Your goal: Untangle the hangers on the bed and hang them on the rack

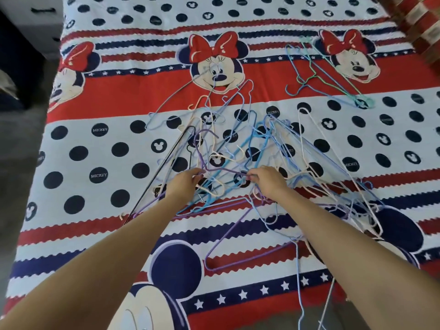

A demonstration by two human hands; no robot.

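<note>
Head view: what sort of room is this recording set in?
Most likely a bedroom at home. A bed with a cartoon-mouse sheet fills the view, a pile of wire hangers lies on it, and a drawer unit stands at the far left. No rack is in view.

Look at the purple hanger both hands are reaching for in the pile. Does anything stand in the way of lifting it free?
Yes. The purple hanger, touched by the left hand and right hand, is threaded through the tangled pile: light blue and cream hangers cross it between the hands. No rack is in view.
</note>
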